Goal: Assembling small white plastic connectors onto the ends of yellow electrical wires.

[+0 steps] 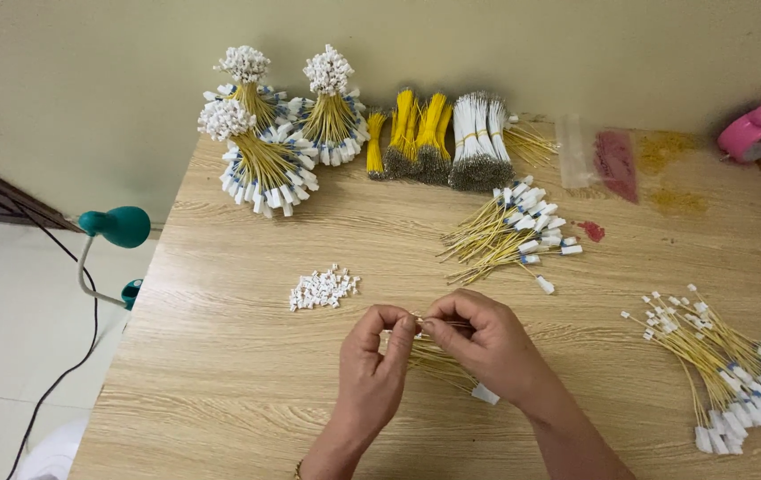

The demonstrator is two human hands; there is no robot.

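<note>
Between both hands' fingers (401, 331), pinched together, a yellow wire (438, 363) is getting its white connector; finished bundles (267, 164) are piling beyond, loose connectors (323, 289) waiting leftward.

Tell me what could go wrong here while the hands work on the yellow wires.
1. The small white caps lie loose beside the left hand; a sweep could scatter them.
2. The right hand holds several yellow wires; they might tangle or slip.
3. The wire pile lies near the table edge and could fall.
</note>
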